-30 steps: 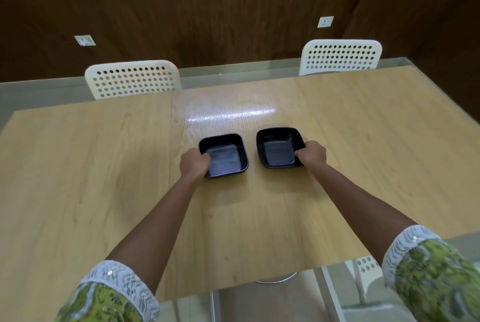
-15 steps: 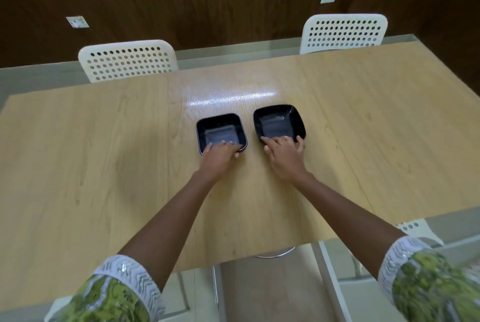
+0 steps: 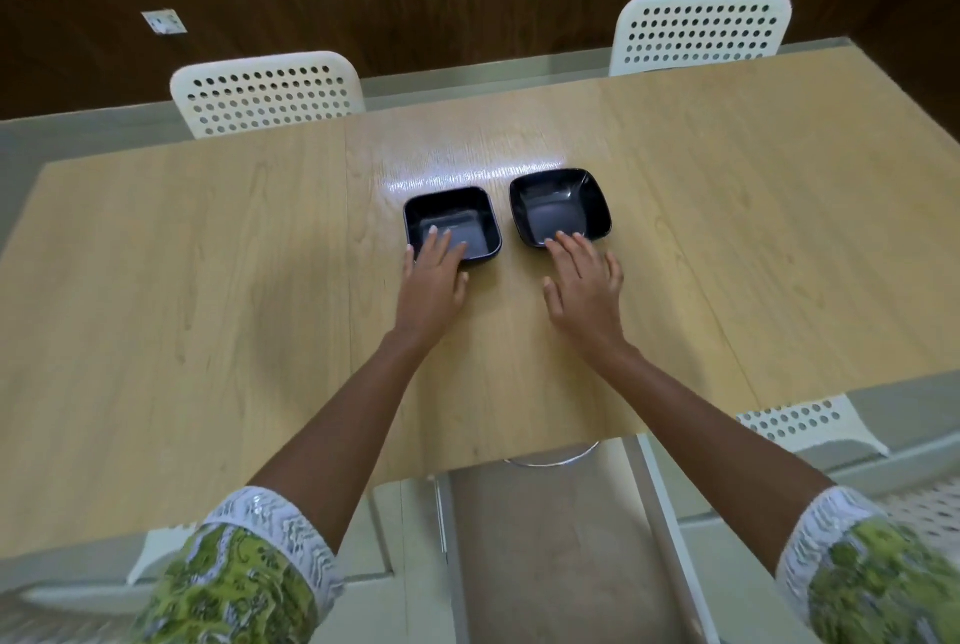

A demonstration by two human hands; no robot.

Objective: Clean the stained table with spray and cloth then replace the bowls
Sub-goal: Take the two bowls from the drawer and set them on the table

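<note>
Two black square bowls stand side by side in the middle of the wooden table [image 3: 208,331]. My left hand [image 3: 434,279] lies flat with straight fingers reaching over the near rim of the left bowl [image 3: 457,212]. My right hand [image 3: 584,282] is spread flat on the table, its fingertips touching the near rim of the right bowl [image 3: 563,201]. Neither hand holds anything. No spray bottle or cloth is in view.
Two white perforated chairs stand at the far side, one at the left [image 3: 267,92] and one at the right [image 3: 701,30]. Another white chair [image 3: 810,427] sits at the near right edge. A glossy reflection lies just behind the bowls.
Both hands let go of the bowls' outer sides and moved to their near rims with fingers straightened. The camera tilted further down over the table.
</note>
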